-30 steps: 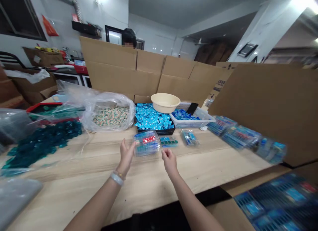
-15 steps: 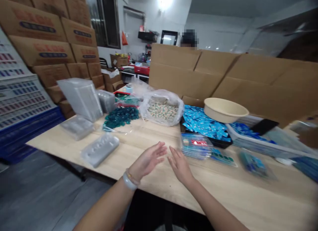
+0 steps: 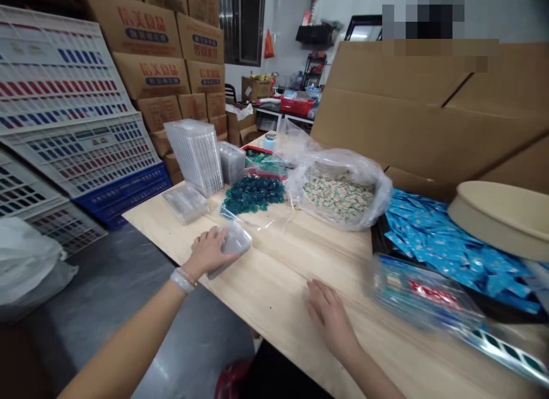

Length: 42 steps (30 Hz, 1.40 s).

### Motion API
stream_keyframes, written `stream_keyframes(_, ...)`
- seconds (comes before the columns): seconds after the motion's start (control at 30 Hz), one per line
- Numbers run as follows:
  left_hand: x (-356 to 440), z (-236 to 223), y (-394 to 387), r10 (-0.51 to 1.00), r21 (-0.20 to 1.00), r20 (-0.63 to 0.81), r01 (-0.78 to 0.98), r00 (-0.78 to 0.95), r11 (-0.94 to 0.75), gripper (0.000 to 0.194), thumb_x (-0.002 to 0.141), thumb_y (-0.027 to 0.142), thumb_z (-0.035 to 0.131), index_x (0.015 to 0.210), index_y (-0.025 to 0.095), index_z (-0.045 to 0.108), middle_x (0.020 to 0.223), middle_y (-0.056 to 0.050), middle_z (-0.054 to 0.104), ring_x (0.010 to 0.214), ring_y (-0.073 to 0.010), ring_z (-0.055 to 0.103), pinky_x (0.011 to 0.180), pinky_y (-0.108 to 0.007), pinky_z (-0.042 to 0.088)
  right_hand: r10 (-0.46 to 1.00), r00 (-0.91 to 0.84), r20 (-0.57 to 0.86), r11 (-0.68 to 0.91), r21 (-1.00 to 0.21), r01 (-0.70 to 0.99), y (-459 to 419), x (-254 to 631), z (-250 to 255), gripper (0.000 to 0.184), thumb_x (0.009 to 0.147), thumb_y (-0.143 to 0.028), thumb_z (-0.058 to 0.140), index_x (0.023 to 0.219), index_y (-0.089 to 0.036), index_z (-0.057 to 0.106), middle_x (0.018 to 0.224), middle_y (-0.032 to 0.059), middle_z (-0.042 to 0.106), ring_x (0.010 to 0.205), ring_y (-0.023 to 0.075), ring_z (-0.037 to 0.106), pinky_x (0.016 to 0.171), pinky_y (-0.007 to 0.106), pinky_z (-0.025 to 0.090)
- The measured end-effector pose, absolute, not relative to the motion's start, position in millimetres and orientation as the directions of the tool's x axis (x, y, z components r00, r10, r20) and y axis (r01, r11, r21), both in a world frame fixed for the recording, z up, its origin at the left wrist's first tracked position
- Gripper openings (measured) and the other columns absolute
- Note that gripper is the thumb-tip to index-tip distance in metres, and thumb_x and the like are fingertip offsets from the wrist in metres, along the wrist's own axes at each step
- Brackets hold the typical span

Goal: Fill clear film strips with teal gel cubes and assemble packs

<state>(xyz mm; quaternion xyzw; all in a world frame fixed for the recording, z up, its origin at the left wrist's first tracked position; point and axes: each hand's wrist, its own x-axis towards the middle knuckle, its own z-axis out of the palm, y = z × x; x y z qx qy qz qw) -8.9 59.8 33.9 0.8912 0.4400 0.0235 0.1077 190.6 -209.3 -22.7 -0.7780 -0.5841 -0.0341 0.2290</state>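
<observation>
Fingers (image 3: pixel 211 234) of the L hand (image 3: pixel 207 252) are part-open, bent across the width of a clear plastic tray (image 3: pixel 240 238), thumb along the near side; looks like a hold, tho how firm I can't tell. R hand (image 3: pixel 332 320) is loosely curled w/ nothing visible in it, over the bare wood-look surface (image 3: pixel 274 284), well apart from the tray.

Tray prob. v. light, thin-walled & a bit springy; smooth plastic, so likely slippery. Squeeze too hard & it'd prob. dent or crack. Best held by the long sides approx. mid-length w/ light pressure; pushing on the top face could buckle it.

Looks: see-through w/ greyish-white cast, oblong, rounded corners, shiny highlights on top. Can't tell if it's 1 piece or several nested, b/c hand + blur hide most of it. It's by the L edge of the surface, nearer than a low pile of clear trays (image 3: pixel 185 203) & the dark teal pieces (image 3: pixel 255 194); can't tell if it's resting or lifted a bit.
</observation>
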Motion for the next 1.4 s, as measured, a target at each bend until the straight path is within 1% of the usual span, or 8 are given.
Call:
stream_keyframes(0.23, 13, 30, 41, 0.764, 0.156, -0.118, 0.772, 0.634, -0.616, 0.102, 0.050, 0.066, 0.054, 0.134, 0.021, 0.018, 0.141, -0.015, 0.014, 0.123, -0.0406, 0.017, 0.092, -0.053, 0.018, 0.759, 0.381, 0.529, -0.338, -0.181, 0.924, -214, 273, 44, 0.036, 0.078, -0.035, 0.046, 0.109, -0.019, 0.052, 0.111, 0.0137, 0.052, 0.105, 0.0298, 0.044, 0.087, 0.051, 0.035)
stream_keyframes(0.53, 36, 45, 30, 0.763, 0.110, -0.220, 0.792, 0.608, -0.600, 0.100, 0.050, 0.056, 0.060, 0.134, 0.027, 0.016, 0.141, -0.011, 0.014, 0.117, -0.0371, 0.030, 0.086, -0.051, 0.030, 0.964, 0.074, 0.257, 0.099, -0.598, 0.796, -136, 189, 25, 0.039, 0.077, -0.021, 0.047, 0.116, -0.021, 0.048, 0.109, 0.0109, 0.054, 0.096, 0.0220, 0.052, 0.078, 0.038, 0.048)
stream_keyframes(0.7, 4, 38, 44, 0.808, 0.084, -0.129, 0.818, 0.575, -0.569, 0.089, 0.057, 0.052, 0.058, 0.133, 0.022, 0.022, 0.141, -0.013, 0.015, 0.122, -0.0389, 0.022, 0.091, -0.056, 0.025, 0.925, 0.131, 0.356, 0.044, -0.444, 0.895, -141, 218, 41, 0.038, 0.076, -0.026, 0.050, 0.114, -0.021, 0.050, 0.112, 0.0107, 0.054, 0.102, 0.0245, 0.048, 0.086, 0.045, 0.040)
stream_keyframes(0.77, 8, 34, 37, 0.781, 0.164, 0.016, 0.769, 0.624, -0.618, 0.084, 0.060, 0.049, 0.058, 0.131, 0.018, 0.026, 0.140, -0.014, 0.016, 0.126, -0.0370, 0.014, 0.097, -0.056, 0.018, 0.858, 0.303, 0.414, -0.161, -0.343, 0.925, -177, 269, 57, 0.037, 0.078, -0.032, 0.048, 0.113, -0.021, 0.050, 0.109, 0.0111, 0.054, 0.103, 0.0249, 0.047, 0.086, 0.045, 0.039)
stream_keyframes(0.87, 47, 31, -5, 0.620, 0.513, 0.111, 0.489, 0.777, -0.705, 0.070, 0.068, 0.046, 0.055, 0.129, 0.020, 0.031, 0.136, -0.011, 0.030, 0.125, -0.0285, 0.025, 0.100, -0.045, 0.024, 0.675, 0.568, 0.471, -0.534, -0.219, 0.817, -252, 340, 68, 0.042, 0.077, -0.044, 0.044, 0.106, -0.016, 0.056, 0.103, 0.0145, 0.055, 0.098, 0.0272, 0.049, 0.083, 0.045, 0.039)
stream_keyframes(1.0, 149, 30, -91, 0.361, 0.940, -0.056, 0.171, 0.931, -0.294, 0.054, 0.072, 0.042, 0.052, 0.119, 0.018, 0.043, 0.120, -0.013, 0.049, 0.103, -0.0242, 0.052, 0.084, -0.037, 0.045, 0.410, 0.801, 0.437, -0.788, -0.272, 0.552, -328, 375, 42, 0.056, 0.076, -0.054, 0.037, 0.107, -0.012, 0.056, 0.100, 0.0175, 0.056, 0.097, 0.0304, 0.049, 0.080, 0.048, 0.038)
stream_keyframes(1.17, 272, 30, -169, 0.289, 0.996, -0.020, -0.007, 0.957, 0.090, 0.045, 0.075, 0.033, 0.049, 0.116, 0.018, 0.046, 0.119, -0.010, 0.051, 0.109, -0.0244, 0.048, 0.092, -0.037, 0.038, 0.283, 0.882, 0.377, -0.711, -0.535, 0.457, -347, 362, -1, 0.056, 0.083, -0.046, 0.026, 0.124, -0.010, 0.041, 0.115, 0.0175, 0.049, 0.108, 0.0273, 0.043, 0.088, 0.045, 0.034)
stream_keyframes(1.4, 308, 24, -183, 0.126, 0.983, 0.085, -0.104, 0.988, 0.150, 0.067, 0.074, 0.032, 0.054, 0.129, 0.016, 0.020, 0.133, -0.012, 0.035, 0.120, -0.0232, 0.035, 0.102, -0.038, 0.025, 0.197, 0.893, 0.405, -0.612, -0.661, 0.434, -350, 366, -3, 0.055, 0.084, -0.043, 0.024, 0.129, -0.012, 0.033, 0.125, 0.0161, 0.039, 0.117, 0.0247, 0.033, 0.096, 0.044, 0.027)
